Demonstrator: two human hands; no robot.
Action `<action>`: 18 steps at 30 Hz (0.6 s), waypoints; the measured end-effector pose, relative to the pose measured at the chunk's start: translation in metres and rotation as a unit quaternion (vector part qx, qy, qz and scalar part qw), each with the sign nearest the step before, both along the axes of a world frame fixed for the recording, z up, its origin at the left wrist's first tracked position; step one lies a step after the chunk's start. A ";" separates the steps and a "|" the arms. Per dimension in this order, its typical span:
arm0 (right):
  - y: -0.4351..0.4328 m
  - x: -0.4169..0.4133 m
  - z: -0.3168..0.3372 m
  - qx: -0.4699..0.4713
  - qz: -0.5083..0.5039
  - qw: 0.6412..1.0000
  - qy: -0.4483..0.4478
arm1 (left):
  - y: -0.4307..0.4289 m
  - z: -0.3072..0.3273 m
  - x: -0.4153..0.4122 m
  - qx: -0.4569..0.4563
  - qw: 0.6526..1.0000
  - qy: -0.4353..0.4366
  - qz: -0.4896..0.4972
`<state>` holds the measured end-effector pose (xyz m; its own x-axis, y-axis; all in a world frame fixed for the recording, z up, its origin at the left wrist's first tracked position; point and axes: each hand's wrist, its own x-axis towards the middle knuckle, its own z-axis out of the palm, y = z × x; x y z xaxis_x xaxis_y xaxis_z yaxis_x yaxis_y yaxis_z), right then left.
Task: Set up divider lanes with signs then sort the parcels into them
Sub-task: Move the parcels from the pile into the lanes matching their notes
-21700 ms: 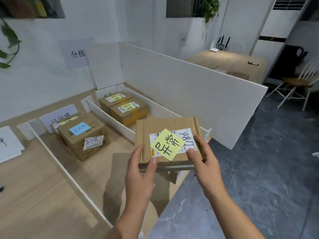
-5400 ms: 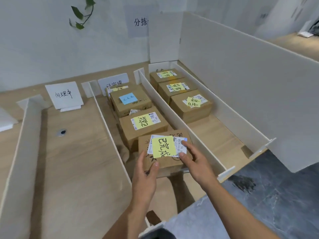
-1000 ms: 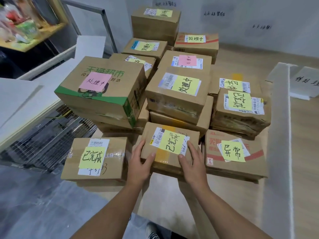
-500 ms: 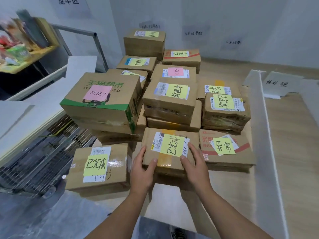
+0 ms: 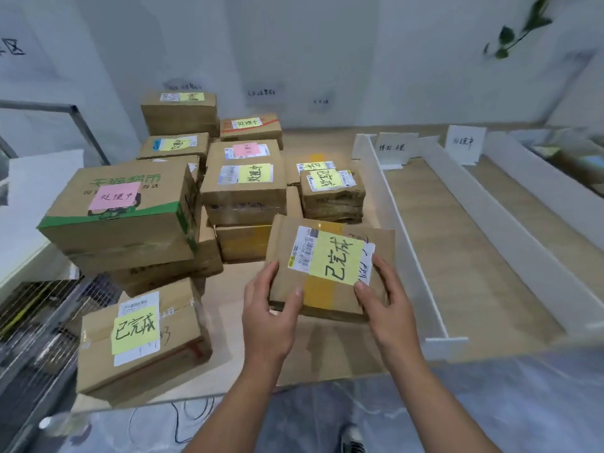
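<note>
Parcel (image 5: 330,269), a flat cardboard box bearing a shipping label and a handwritten yellow note (image 5: 338,256), is held off the table (image 5: 457,256), just left of the first divider (image 5: 402,237). The left hand (image 5: 271,308) grips its near left corner, thumb on the top face and fingers wrapped round the side. The right hand (image 5: 389,302) grips the near right corner in the same way, with its thumb at the label's edge. The box sits tilted, its top face tipped toward the wearer.

Left of the first divider, a stack of parcels (image 5: 245,191) stands several layers deep. A green-printed carton (image 5: 121,207) overhangs the boxes beneath it on the far side from the divider. One yellow-noted parcel (image 5: 140,338) sits by the table's near edge. A strip of bare wood runs between this stack and the first divider, under the held box.

Right of the first divider lies a lane of bare wood, backed by a white sign (image 5: 394,148) and bounded by the second divider (image 5: 490,223). Beyond that is another lane with its own sign (image 5: 464,143). The first divider ends at the near edge in a small cross foot (image 5: 446,340).

Furthest left of the first divider, past the stack, stands a wire cage (image 5: 32,315). Grey floor (image 5: 490,403) fronts the table.
</note>
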<state>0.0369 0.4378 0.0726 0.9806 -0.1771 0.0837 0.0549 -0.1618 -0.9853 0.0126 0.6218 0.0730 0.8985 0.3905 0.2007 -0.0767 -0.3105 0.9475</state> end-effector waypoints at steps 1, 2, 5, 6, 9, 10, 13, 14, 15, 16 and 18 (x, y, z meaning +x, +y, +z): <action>-0.008 -0.005 0.007 -0.004 -0.012 1.000 -0.007 | -0.008 0.003 -0.001 -0.008 1.000 -0.003 -0.011; -0.018 -0.011 0.013 -0.005 -0.023 1.000 -0.016 | -0.017 0.005 -0.003 -0.014 1.000 -0.007 -0.022; -0.050 -0.027 0.027 -0.007 -0.058 0.998 -0.023 | -0.047 0.012 -0.006 -0.025 0.998 -0.019 -0.060; -0.062 -0.032 0.030 -0.007 -0.070 0.997 -0.023 | -0.059 0.014 -0.007 -0.032 0.996 -0.020 -0.075; -0.105 -0.046 0.034 -0.004 -0.108 0.994 -0.029 | -0.100 0.019 -0.008 -0.044 0.992 -0.027 -0.114; -0.120 -0.051 0.035 0.002 -0.119 0.992 -0.030 | -0.115 0.022 -0.009 -0.043 0.991 -0.030 -0.127; -0.165 -0.067 0.038 0.012 -0.148 0.989 -0.029 | -0.163 0.027 -0.011 -0.044 0.987 -0.035 -0.150; -0.183 -0.073 0.039 0.017 -0.160 0.986 -0.031 | -0.183 0.029 -0.012 -0.048 0.985 -0.038 -0.162; -0.203 -0.078 0.040 0.022 -0.170 0.985 -0.036 | -0.205 0.030 -0.014 -0.049 0.983 -0.040 -0.174; -0.224 -0.083 0.040 0.023 -0.176 0.983 -0.042 | -0.227 0.031 -0.017 -0.052 0.981 -0.039 -0.184; -0.268 -0.093 0.042 0.027 -0.194 0.979 -0.048 | -0.273 0.034 -0.022 -0.053 0.977 -0.040 -0.204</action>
